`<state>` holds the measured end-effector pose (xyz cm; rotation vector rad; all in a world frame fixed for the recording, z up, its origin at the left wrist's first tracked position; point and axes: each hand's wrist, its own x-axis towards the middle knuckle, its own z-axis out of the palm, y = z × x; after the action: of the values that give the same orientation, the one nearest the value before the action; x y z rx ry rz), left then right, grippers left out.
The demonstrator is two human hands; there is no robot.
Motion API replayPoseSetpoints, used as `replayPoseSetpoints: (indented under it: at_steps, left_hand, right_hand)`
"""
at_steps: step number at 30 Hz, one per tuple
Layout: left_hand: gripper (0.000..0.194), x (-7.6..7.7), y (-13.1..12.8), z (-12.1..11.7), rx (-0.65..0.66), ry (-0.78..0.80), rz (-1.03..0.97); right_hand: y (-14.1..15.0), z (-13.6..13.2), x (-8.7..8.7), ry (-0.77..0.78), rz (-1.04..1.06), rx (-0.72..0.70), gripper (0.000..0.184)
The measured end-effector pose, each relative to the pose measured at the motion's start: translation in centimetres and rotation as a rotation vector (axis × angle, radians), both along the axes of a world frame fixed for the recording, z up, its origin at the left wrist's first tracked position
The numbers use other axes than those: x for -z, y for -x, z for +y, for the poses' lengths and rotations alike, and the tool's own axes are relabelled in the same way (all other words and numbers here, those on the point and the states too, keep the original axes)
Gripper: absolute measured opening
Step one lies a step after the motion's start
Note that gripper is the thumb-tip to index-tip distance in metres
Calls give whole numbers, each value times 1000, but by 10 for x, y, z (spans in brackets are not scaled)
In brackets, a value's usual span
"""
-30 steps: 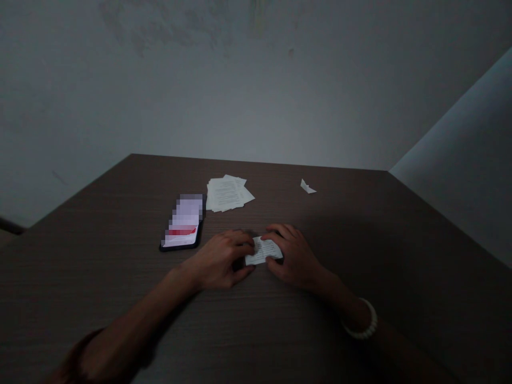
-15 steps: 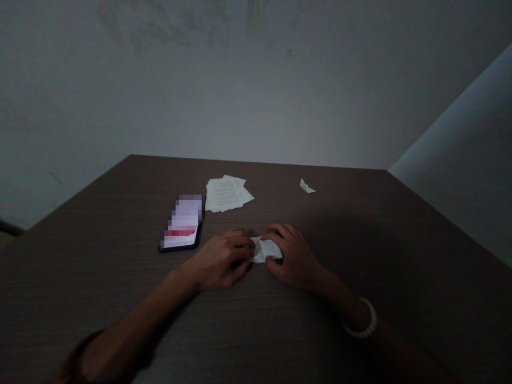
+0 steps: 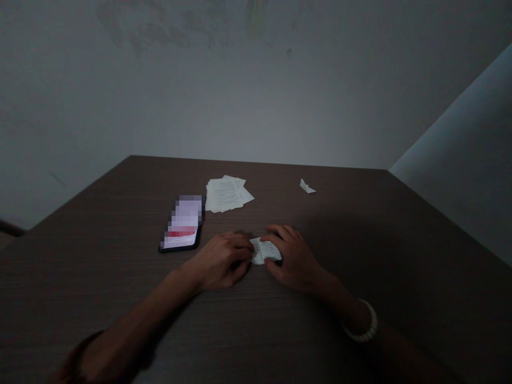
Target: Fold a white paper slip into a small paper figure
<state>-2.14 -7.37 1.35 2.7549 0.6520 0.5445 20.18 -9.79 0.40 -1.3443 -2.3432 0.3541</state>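
A small printed piece of paper [image 3: 264, 249] lies on the dark wooden table [image 3: 360, 256] between my two hands. My left hand [image 3: 224, 260] pinches its left edge with curled fingers. My right hand [image 3: 291, 256] grips its right side, fingers bent over the top and thumb underneath. Most of the paper is hidden by my fingers. A white beaded bracelet [image 3: 366, 321] is on my right wrist.
A phone [image 3: 183, 222] with a lit screen lies left of my hands. Behind it is a loose stack of printed paper pieces [image 3: 228, 193]. A small folded paper scrap [image 3: 306, 186] sits farther back right. Walls close the table at the back and right.
The visible part of the paper has shrunk as my hands drew closer together over it. Hands and the other things stay where they were.
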Motion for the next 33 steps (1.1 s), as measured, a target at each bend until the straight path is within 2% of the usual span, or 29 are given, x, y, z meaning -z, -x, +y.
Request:
replayPoseSetpoints:
  at_steps: [22,33]
  left_hand:
    - [19,0,-1,0,-9,16,-28]
    - [17,-5,-1,0,-80,117,-88]
  right_hand:
    - [0,0,2,-26,15,7,43]
    - [8,-5,2,-22,31,72,43]
